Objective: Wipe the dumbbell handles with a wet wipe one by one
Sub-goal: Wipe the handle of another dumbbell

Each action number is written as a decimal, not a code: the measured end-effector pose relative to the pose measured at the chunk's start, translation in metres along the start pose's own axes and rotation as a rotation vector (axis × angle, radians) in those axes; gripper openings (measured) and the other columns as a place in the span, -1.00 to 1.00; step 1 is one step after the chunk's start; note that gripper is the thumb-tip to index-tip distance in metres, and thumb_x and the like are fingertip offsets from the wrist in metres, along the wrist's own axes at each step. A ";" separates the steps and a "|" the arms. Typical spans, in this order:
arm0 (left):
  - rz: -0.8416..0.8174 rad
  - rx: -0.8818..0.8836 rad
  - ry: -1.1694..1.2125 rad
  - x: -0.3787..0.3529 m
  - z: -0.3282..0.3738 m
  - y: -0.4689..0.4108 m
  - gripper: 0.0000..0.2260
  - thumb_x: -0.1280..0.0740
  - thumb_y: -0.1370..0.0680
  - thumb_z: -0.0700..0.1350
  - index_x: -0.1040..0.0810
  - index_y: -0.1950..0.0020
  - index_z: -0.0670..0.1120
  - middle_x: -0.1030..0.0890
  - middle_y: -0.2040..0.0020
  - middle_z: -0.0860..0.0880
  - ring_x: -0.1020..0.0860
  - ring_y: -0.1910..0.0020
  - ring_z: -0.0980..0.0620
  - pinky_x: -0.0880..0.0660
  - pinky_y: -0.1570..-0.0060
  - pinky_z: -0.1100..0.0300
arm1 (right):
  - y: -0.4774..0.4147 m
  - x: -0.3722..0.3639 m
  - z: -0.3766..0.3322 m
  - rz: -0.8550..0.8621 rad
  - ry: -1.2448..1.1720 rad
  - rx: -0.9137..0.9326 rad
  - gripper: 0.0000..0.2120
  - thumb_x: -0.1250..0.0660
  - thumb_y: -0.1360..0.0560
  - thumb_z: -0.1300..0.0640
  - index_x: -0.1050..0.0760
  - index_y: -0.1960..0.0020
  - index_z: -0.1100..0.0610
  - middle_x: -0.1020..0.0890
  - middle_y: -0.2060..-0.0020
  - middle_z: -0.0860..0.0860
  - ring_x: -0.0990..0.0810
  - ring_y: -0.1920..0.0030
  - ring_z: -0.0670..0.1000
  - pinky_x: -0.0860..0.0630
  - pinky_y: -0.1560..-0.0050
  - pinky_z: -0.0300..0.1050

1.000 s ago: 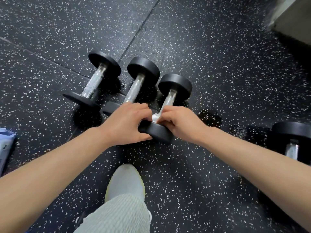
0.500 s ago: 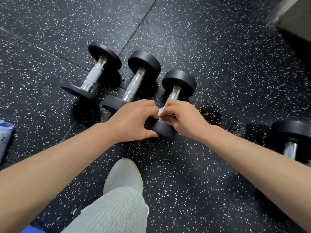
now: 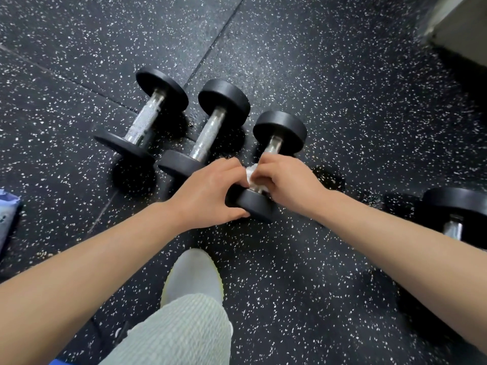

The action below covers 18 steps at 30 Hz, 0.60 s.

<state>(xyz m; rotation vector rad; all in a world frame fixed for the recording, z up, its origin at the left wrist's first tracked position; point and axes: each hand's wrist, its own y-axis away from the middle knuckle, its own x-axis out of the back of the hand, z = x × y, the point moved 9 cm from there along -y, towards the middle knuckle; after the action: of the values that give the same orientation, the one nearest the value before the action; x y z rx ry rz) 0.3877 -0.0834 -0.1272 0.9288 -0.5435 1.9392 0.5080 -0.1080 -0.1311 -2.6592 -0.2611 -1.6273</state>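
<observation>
three dumbbells side by side on the speckled black floor (image 3: 342,75), with the nearest-right dumbbell (image 3: 279,127) under both hands. left hand (image 3: 208,193) clasped over its near plate, as a second ago. right hand (image 3: 287,180) closed around the white wet wipe (image 3: 250,171) on the handle's near end, now shifted a little farther up the bar than before. middle dumbbell (image 3: 224,101) and left dumbbell (image 3: 162,86) untouched, handles bare. fourth dumbbell (image 3: 458,204) apart at the right edge. grey shoe (image 3: 195,272) below the hands.
</observation>
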 end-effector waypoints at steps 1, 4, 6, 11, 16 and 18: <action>-0.001 0.002 -0.005 0.000 0.000 0.000 -0.57 -0.62 -0.33 0.16 -0.50 -0.02 0.04 -0.45 0.00 0.17 -0.42 0.02 0.09 -0.47 0.04 0.07 | -0.005 0.006 0.007 0.042 0.039 -0.031 -0.90 -0.41 -0.51 0.16 -0.67 0.06 -0.01 -0.54 0.14 -0.08 -0.59 0.14 0.09 -0.50 0.24 -0.01; 0.002 0.007 -0.016 0.001 0.000 0.001 -0.56 -0.61 -0.33 0.16 -0.50 -0.04 0.04 -0.47 0.00 0.18 -0.44 0.02 0.09 -0.49 0.04 0.05 | -0.013 0.019 0.027 0.152 0.077 -0.149 -0.92 -0.41 -0.52 0.14 -0.67 0.03 0.01 -0.54 0.09 -0.05 -0.59 0.14 0.13 -0.53 0.24 0.03; 0.012 0.020 -0.013 0.002 -0.001 0.001 -0.53 -0.62 -0.32 0.17 -0.47 -0.05 0.06 -0.47 0.02 0.19 -0.44 0.03 0.10 -0.50 0.07 0.04 | -0.010 0.017 0.024 0.172 0.085 -0.163 -0.91 -0.41 -0.51 0.16 -0.66 0.03 0.02 -0.54 0.09 -0.04 -0.58 0.14 0.12 -0.53 0.25 0.03; 0.018 0.007 -0.020 0.001 0.000 0.000 -0.52 -0.62 -0.31 0.17 -0.43 -0.02 0.07 -0.45 0.03 0.19 -0.43 0.04 0.10 -0.52 0.10 -0.01 | 0.006 -0.009 -0.009 -0.041 0.053 0.057 -0.82 -0.40 -0.46 0.26 -0.64 0.05 0.00 -0.51 0.15 -0.09 -0.54 0.17 0.04 -0.46 0.26 -0.03; -0.001 -0.015 -0.043 -0.003 0.008 -0.001 -0.53 -0.59 -0.34 0.21 -0.47 -0.06 0.05 -0.46 -0.01 0.17 -0.43 0.00 0.08 -0.52 0.09 -0.03 | -0.002 0.002 0.012 0.010 0.221 -0.007 -0.78 -0.42 -0.41 0.25 -0.63 0.01 0.00 -0.51 0.10 -0.06 -0.57 0.12 0.09 -0.50 0.30 -0.03; 0.002 -0.015 -0.032 -0.002 0.010 0.000 -0.54 -0.60 -0.34 0.20 -0.48 -0.06 0.05 -0.46 -0.02 0.18 -0.42 -0.01 0.08 -0.52 0.08 -0.01 | -0.007 0.010 0.028 0.072 0.256 -0.106 -0.78 -0.41 -0.44 0.23 -0.64 -0.04 0.01 -0.52 0.07 -0.02 -0.57 0.09 0.12 -0.54 0.26 0.02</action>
<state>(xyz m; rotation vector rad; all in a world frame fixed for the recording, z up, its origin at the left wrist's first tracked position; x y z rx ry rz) 0.3922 -0.0913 -0.1226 0.9516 -0.5774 1.9227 0.5363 -0.0965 -0.1356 -2.4590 -0.0753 -1.9831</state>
